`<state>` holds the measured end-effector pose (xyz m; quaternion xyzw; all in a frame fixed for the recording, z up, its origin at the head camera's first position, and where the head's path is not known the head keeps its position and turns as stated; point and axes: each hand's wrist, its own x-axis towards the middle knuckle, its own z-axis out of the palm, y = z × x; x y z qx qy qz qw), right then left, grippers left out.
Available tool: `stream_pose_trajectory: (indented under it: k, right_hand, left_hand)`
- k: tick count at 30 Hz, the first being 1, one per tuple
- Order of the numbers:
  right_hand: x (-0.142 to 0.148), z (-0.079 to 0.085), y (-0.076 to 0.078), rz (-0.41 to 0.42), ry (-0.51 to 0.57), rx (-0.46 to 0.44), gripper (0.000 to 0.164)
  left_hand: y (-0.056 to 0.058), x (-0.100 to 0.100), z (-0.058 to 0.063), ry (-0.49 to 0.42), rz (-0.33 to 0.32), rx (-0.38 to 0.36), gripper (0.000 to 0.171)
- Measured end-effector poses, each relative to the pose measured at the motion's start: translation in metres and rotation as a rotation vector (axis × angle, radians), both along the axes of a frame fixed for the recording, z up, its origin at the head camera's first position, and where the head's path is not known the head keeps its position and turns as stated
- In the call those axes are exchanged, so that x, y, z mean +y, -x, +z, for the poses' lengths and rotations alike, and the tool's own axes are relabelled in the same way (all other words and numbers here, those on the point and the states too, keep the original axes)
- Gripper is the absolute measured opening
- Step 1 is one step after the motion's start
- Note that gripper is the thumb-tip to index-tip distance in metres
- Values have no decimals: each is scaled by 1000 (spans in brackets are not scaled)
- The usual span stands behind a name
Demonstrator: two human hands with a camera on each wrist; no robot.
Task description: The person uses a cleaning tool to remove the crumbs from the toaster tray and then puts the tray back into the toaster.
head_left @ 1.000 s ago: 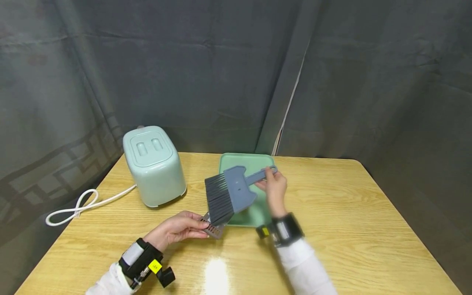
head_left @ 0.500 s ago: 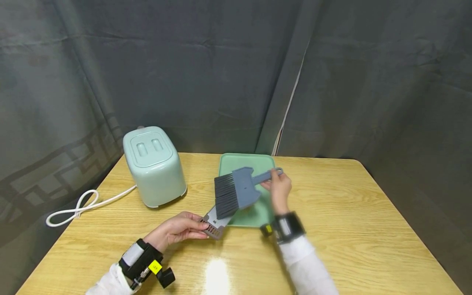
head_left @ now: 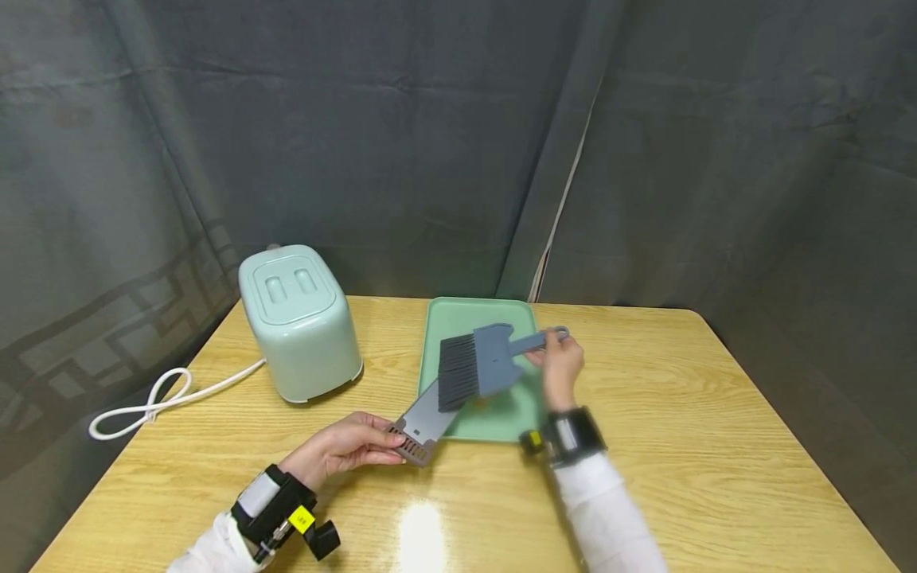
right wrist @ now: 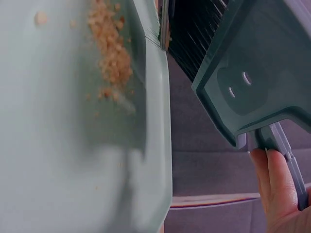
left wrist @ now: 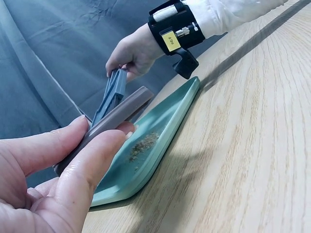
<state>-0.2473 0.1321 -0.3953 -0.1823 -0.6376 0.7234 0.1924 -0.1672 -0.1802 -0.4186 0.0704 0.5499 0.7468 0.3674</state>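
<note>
My left hand [head_left: 351,446] pinches the slotted end of a flat grey crumb tray [head_left: 423,418], which slants over the front left part of a green tray [head_left: 446,312]. My right hand [head_left: 562,368] grips the thin handle of a blue-grey hand brush [head_left: 497,358] with black bristles [head_left: 457,372]. In the head view, the bristles overlap the crumb tray's far end. Light-brown crumbs [right wrist: 112,48] lie in the green tray, also seen from the side in the left wrist view. Thumb and fingers hold the crumb tray [left wrist: 116,109] by its edge there.
A mint-green toaster [head_left: 297,318] stands at the back left, its white cord [head_left: 204,390] looping past the table's left edge. Dark curtains [head_left: 401,159] hang behind the wooden table [head_left: 666,446].
My right hand has moved the brush rightward along the crumb tray, uncovering more of its grey surface. My left hand holds still.
</note>
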Motion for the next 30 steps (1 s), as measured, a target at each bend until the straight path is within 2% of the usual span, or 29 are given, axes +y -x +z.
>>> stream_pose_trajectory:
  k: [10,17,21,30]
  right_hand:
    - [14,2,4,-51,-20,-39,31]
    - [19,4,3,-63,-11,-25,30]
    - [23,4,4,-70,-51,-20,30]
    - [32,6,2,-77,-49,-14,31]
  left_hand:
    - [-1,1,-1,12,2,20,31]
    - [0,1,-1,13,11,12,32]
    - [0,1,0,17,21,5,32]
    - [1,0,2,11,28,8,26]
